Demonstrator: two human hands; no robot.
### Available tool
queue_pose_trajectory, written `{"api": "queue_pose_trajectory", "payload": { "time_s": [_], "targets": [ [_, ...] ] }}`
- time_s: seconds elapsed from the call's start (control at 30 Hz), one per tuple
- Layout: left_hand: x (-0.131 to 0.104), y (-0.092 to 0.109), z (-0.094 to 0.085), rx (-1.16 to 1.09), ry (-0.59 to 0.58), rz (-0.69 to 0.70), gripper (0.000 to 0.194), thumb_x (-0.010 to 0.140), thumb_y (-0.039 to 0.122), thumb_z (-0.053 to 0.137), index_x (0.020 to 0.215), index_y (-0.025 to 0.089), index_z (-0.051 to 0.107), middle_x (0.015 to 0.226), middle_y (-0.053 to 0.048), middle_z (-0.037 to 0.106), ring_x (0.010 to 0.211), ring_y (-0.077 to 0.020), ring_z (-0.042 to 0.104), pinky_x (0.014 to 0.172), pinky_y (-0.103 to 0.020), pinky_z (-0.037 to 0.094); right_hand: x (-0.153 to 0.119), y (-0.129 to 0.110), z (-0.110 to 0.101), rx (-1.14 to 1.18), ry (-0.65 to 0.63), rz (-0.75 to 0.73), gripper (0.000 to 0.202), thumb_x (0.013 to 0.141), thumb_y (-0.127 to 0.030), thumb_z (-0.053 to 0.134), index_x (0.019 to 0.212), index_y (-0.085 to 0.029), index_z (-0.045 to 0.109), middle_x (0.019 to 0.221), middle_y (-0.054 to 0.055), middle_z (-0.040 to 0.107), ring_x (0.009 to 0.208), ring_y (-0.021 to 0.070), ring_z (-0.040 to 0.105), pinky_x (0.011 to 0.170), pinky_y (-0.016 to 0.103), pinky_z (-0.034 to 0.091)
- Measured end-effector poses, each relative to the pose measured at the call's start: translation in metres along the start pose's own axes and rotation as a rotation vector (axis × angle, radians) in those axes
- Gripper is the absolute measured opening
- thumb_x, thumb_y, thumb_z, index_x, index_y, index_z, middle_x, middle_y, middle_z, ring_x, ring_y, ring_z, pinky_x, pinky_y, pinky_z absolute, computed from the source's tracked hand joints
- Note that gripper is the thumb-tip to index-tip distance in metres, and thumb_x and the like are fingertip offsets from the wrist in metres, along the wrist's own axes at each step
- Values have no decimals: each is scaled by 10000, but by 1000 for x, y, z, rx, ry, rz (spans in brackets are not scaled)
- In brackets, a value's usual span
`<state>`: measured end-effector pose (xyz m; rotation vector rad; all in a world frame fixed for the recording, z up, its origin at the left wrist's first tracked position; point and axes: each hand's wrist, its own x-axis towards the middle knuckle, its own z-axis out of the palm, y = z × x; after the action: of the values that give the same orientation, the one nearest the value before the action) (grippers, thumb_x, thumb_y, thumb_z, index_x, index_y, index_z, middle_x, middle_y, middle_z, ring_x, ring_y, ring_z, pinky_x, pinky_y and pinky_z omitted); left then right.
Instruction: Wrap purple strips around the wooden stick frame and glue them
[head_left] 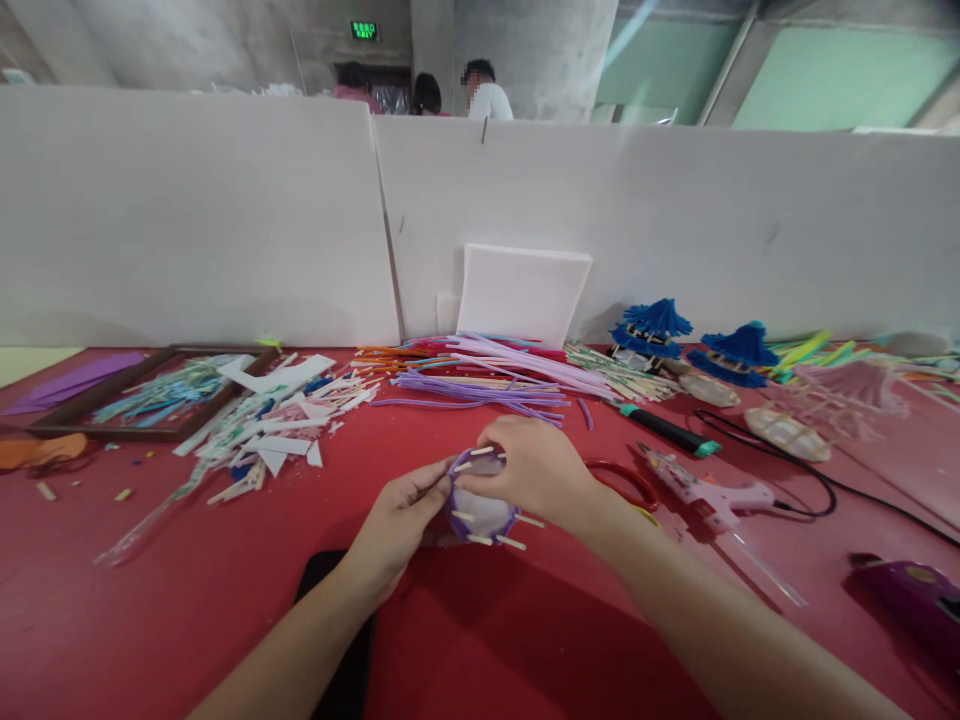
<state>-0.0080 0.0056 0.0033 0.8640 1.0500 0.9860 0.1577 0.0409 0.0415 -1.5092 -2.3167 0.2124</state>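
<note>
A small oval piece (484,508) with a whitish middle, a purple rim and several short pale sticks standing out from it is held above the red table (525,620). My left hand (405,510) pinches its left edge between thumb and fingers. Curled over its upper right side, my right hand (525,465) has its fingertips on the rim and inner surface; whether they hold a separate small part is hidden. Beyond the hands lie purple fuzzy strips (487,390) and pale pink ones.
To the right are a pink glue gun (709,490), red-handled scissors (626,480), a green-black cutter (671,430) and blue roofed models (652,330). Left are paper scraps (277,410) and a frame (112,433). A dark phone-like slab (352,640) lies near my left forearm.
</note>
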Motion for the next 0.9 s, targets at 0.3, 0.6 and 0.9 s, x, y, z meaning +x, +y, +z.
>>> {"api": "queue_pose_trajectory", "payload": {
  "time_s": [0.3,0.6,0.9],
  "targets": [
    [0,-1,-3,42,-32,3,449,693,409,718,1096,215,681,907,-60,703,717,-168,622,616,-338,576,-2,-1,-1,-25,-36,5,373,663,-535,682,842,-210,656,844,23,667,773,182,610,599,256,348],
    [-3,0,3,94,-44,-2,450,721,409,687,1110,185,668,876,-59,713,663,-158,627,618,-324,565,0,5,0,-7,-53,-108,391,644,-509,717,875,-198,663,873,36,685,779,195,618,616,261,374],
    [5,-4,0,72,127,-10,370,752,321,648,1092,175,647,1043,-90,684,788,-193,638,584,-307,559,11,39,-23,476,-27,-213,220,757,-331,662,876,-147,678,834,50,700,742,147,631,713,261,467]
  ]
}}
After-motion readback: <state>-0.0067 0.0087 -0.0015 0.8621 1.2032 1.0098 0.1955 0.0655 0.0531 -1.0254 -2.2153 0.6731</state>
